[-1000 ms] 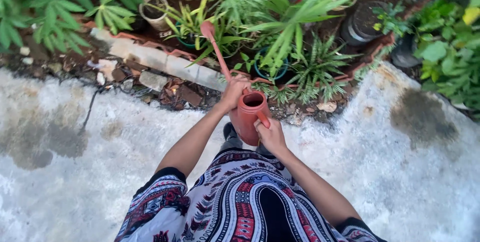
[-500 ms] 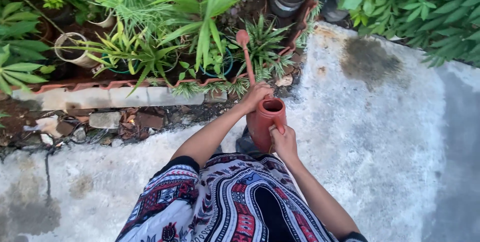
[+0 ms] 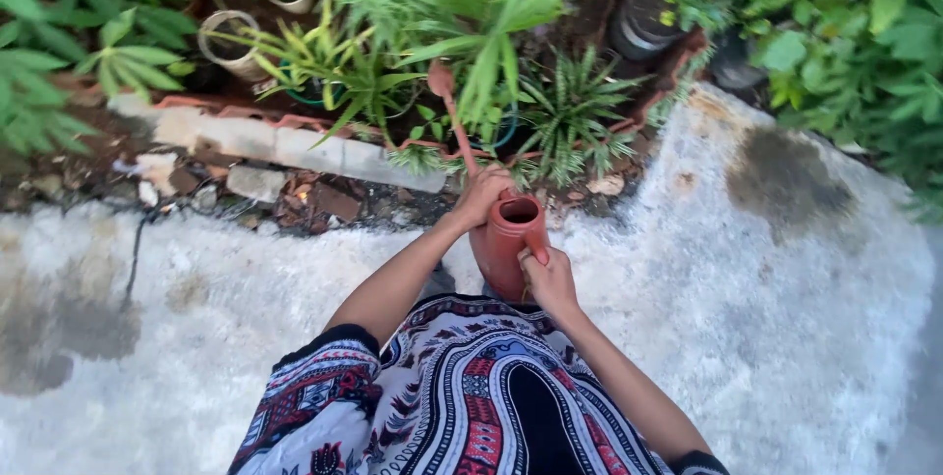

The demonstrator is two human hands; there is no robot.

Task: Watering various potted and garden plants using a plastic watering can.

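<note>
- Terracotta-red watering can (image 3: pixel 503 244) held in front of the body, above pale concrete ground (image 3: pixel 766 318), near the garden bed.
- Left hand (image 3: pixel 483 192) wrapped around base of long spout (image 3: pixel 454 121); grasp firm.
- Right hand (image 3: pixel 548 279) closed on rear handle, thumb on top.
- Spout rose over spiky green plants (image 3: pixel 570 111); water flow not discernible, view too small.
- Brick edging (image 3: pixel 295 146) bordering bed.

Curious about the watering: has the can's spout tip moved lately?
Yes. The watering can has swung its spout tip left, away from the spiky plant toward the broad-leaved plant.
</note>
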